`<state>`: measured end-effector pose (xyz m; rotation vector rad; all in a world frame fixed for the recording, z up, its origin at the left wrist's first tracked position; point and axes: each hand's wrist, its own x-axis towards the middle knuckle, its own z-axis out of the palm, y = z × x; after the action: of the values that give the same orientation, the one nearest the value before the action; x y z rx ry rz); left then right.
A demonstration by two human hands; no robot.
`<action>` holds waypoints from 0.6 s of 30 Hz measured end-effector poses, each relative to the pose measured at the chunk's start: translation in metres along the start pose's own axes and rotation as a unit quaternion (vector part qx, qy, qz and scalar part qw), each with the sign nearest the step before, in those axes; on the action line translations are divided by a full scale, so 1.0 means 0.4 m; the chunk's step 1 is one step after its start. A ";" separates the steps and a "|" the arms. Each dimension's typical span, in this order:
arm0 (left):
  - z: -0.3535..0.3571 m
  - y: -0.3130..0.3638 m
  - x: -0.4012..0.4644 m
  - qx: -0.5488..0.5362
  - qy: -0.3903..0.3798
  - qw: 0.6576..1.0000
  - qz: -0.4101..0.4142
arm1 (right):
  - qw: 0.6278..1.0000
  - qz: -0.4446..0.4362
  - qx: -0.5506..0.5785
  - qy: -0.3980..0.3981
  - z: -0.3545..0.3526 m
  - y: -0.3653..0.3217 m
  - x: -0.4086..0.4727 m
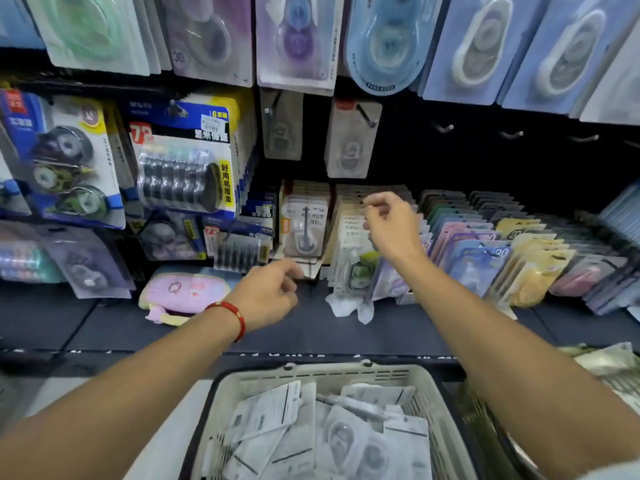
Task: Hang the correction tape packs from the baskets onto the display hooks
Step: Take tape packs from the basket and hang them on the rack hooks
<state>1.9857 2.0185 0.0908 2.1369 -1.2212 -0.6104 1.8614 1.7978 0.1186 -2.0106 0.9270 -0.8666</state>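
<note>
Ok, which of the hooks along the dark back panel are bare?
The three hooks at the right, beyond the right hand. The two hooks left of them each carry a pale pack.
</note>
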 end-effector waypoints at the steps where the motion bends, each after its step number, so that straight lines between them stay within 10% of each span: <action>1: -0.001 -0.017 -0.026 0.070 -0.058 0.996 0.014 | 0.998 -0.007 0.000 -0.066 -0.007 0.017 -0.049; 8: 0.090 -0.165 -0.199 0.335 -0.372 0.860 -0.098 | 0.786 -0.077 -0.329 -0.517 0.046 0.162 -0.377; 15: 0.182 -0.279 -0.265 0.328 -0.314 0.889 -0.066 | 0.733 -0.135 -0.383 -0.545 0.183 0.241 -0.624; 18: 0.287 -0.308 -0.296 0.243 -0.277 0.926 -0.083 | 0.767 -0.196 -0.392 -0.468 0.201 0.267 -0.662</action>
<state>1.9303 2.1406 -0.0651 2.5977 -1.6304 -1.1421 1.7570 1.9931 -0.0788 -2.9208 0.2442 0.5274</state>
